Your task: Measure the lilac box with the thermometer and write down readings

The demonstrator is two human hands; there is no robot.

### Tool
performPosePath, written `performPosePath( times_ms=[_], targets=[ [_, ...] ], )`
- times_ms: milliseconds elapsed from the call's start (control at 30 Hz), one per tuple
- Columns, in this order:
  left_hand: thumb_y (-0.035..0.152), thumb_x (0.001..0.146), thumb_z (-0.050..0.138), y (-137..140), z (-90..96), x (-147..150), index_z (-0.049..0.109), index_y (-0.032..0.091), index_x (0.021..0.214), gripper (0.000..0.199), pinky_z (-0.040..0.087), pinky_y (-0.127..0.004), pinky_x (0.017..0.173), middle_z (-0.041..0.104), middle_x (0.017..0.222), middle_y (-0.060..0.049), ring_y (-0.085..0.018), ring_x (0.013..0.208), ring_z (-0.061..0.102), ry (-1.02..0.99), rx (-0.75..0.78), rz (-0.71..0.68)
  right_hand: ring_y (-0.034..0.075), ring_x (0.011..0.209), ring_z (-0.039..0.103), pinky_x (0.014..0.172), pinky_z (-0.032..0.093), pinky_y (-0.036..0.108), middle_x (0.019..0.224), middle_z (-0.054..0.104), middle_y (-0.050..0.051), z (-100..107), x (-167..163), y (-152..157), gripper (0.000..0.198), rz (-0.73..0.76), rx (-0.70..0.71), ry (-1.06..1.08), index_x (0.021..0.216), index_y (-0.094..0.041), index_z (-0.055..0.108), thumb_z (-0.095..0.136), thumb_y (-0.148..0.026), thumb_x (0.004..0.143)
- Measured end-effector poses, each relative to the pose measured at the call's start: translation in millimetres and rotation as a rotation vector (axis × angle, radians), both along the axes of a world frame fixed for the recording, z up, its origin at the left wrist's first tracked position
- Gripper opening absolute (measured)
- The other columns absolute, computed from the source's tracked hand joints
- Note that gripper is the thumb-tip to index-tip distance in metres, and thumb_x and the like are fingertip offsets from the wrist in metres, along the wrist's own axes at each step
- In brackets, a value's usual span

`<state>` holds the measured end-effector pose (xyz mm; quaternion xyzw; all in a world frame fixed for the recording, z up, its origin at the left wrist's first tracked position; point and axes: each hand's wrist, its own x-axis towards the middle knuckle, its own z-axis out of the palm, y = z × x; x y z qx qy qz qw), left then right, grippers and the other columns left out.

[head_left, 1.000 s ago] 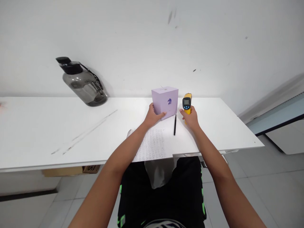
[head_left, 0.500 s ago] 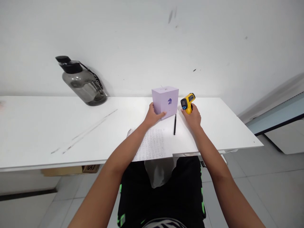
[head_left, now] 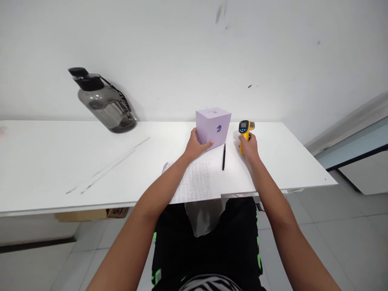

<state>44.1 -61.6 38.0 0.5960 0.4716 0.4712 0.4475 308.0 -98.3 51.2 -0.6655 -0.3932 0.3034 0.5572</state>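
My left hand [head_left: 196,146] grips the lower left part of a lilac box [head_left: 214,128] with a dark blue emblem on its front. The thumb lies across the box's front face; the other fingers are partly hidden behind its side. In my right hand [head_left: 250,148] is a yellow and black infrared thermometer [head_left: 245,135], held by its handle right of the box, with its small screen and blue buttons towards me. A black pen [head_left: 224,157] lies on the table between my hands. Beneath my left forearm is a sheet of handwritten paper [head_left: 195,184], partly covered.
A large grey see-through water bottle [head_left: 106,107] with a black lid stands at the back left against the white wall [head_left: 169,60]. The white table [head_left: 121,161] ends at a slanted right edge. A cardboard box [head_left: 87,215] shows under the table.
My right hand has turned the thermometer more upright and moved it slightly right, away from the box. My left hand stays on the box, which has shifted slightly.
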Motion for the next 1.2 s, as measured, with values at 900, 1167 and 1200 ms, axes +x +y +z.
performPosePath(
  times_ms=[900,1167,1200],
  targets=[
    [0.052,0.071,0.100,0,-3.9,0,0.041,0.030,0.156,0.106,0.054,-0.060,0.126,0.055,0.170,-0.020,-0.045,0.161,0.054,0.085,0.078,-0.037,0.036,0.139,0.074,0.116,0.058,0.050,0.153,0.079,0.017,16,-13,-11,0.073,-0.013,-0.223,-0.495,0.158,-0.021,0.066,0.077,-0.049,0.092],
    [0.051,0.071,0.100,-1,-0.8,0,0.039,0.029,0.157,0.108,0.054,-0.060,0.126,0.052,0.172,-0.021,-0.046,0.162,0.053,0.099,0.052,-0.049,0.037,0.134,0.077,0.113,0.056,0.049,0.149,0.082,0.016,19,-16,-12,0.069,0.010,-0.318,-0.716,0.164,-0.023,0.067,0.071,-0.049,0.100],
    [0.052,0.071,0.100,-1,-0.7,0,0.039,0.029,0.157,0.109,0.054,-0.061,0.126,0.052,0.172,-0.021,-0.046,0.162,0.053,0.103,0.053,-0.051,0.037,0.133,0.078,0.114,0.055,0.050,0.146,0.083,0.016,19,-16,-12,0.067,0.016,-0.321,-0.757,0.163,-0.024,0.067,0.070,-0.048,0.101]
  ],
)
